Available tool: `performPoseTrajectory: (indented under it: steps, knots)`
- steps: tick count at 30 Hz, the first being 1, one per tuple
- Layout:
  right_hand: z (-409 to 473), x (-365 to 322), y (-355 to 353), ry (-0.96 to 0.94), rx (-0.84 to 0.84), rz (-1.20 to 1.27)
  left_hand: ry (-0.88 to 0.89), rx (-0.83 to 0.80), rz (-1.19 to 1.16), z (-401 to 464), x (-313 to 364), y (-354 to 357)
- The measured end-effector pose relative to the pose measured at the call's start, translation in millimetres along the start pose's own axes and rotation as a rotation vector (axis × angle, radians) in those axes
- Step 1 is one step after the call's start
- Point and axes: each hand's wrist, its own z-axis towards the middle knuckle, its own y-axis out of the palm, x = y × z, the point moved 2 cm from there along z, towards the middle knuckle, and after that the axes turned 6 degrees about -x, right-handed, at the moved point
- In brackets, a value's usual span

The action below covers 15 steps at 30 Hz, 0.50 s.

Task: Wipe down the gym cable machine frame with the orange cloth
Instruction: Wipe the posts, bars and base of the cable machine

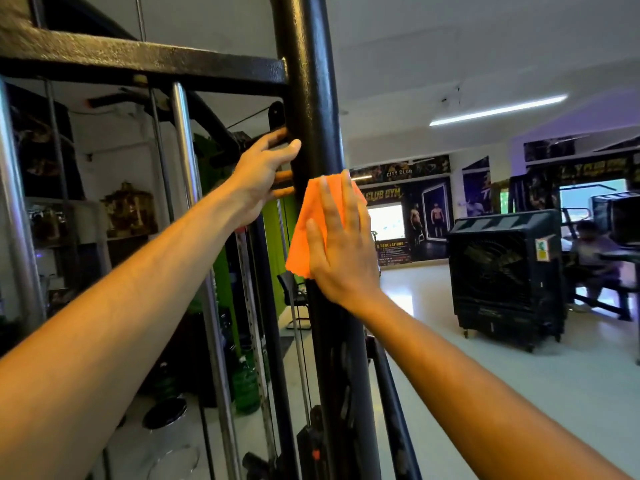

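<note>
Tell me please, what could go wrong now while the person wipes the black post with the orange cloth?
1. The right hand only presses the orange cloth flat against the black post; no finger curls round it, so it may slip and fall.
2. The left hand grips the post just above the cloth, so an upward wipe may bump into it.
3. A thin cable runs close beside the post; the loose lower cloth corner could snag on it.

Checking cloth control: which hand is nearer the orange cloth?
Right. The right hand presses the orange cloth flat against the black post; the left hand holds the post just above-left, off the cloth.
</note>
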Motion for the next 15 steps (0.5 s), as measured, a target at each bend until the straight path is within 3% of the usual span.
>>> performPoseTrajectory:
  steps: [4,10,15]
  knots:
    - [30,-6,-3,-0.002,0.027,-0.036,-0.013,-0.003,-0.01,-4,-9,-2]
    - [-77,5,18,0.025,-0.031,-0.096,-0.042,-0.025,-0.033,-14,-21,0]
    - [-12,-15,9,0.025,0.011,-0.219,-0.066,-0.047,-0.027,-14,-19,-5]
